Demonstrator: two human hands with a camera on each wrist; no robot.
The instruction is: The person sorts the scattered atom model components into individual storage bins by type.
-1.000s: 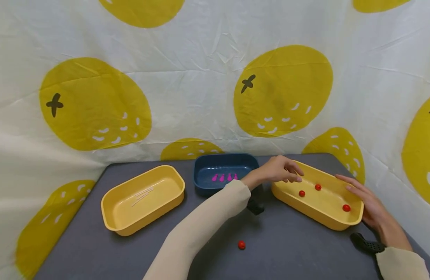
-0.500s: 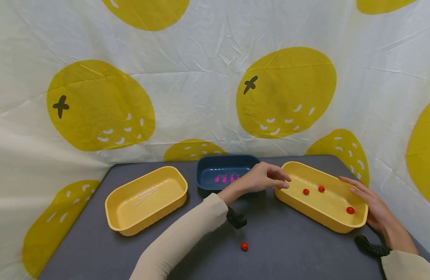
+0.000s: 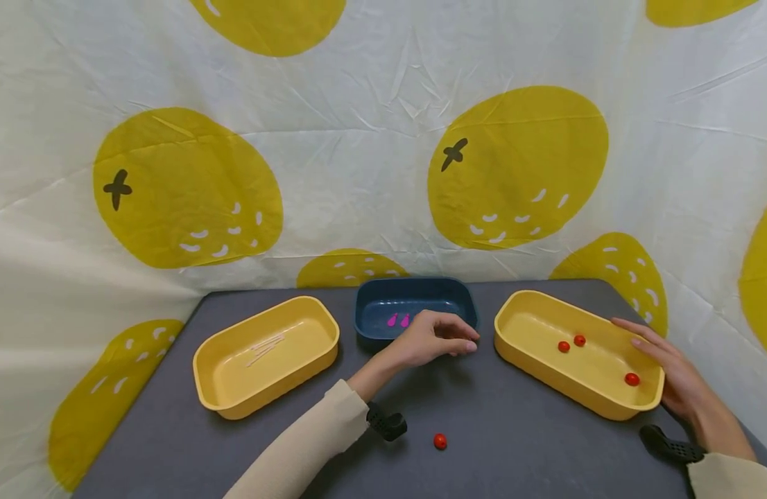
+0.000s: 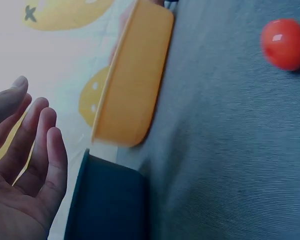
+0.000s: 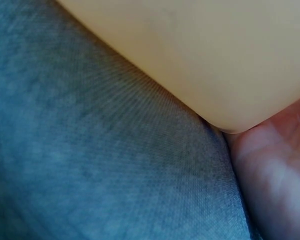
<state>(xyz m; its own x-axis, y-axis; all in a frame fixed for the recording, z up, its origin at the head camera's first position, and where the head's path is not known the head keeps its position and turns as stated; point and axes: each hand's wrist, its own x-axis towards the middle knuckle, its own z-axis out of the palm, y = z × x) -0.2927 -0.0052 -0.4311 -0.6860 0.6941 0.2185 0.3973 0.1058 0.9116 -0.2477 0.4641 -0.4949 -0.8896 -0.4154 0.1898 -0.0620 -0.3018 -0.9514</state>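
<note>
My left hand (image 3: 435, 337) hovers before the blue bin (image 3: 421, 283), its fingers loosely bent; the left wrist view shows nothing between thumb and fingers. My right hand (image 3: 686, 378) rests against the right end of a yellow bin (image 3: 552, 380), fairly straight fingers at the rim. In the right wrist view, the palm (image 5: 275, 175) meets the bin's corner (image 5: 230, 100). Inside that bin lie three round red bead-like balls, one red ball (image 3: 632, 379) close to my right hand. Pink pear-shaped pieces (image 3: 405, 320) lie in the blue bin; my left hand may hide more.
Another yellow bin (image 3: 265, 387) stands at the left, holding several thin pale sticks (image 3: 265, 348). A single red ball (image 3: 440, 441) lies on the dark grey table (image 3: 514, 450) near the front. A lemon-print cloth (image 3: 358, 180) hangs behind the table.
My left hand has drawn back from over the right yellow bin, leftwards and nearer me. One red ball in that bin has rolled closer to its neighbour. My right hand stays at the bin.
</note>
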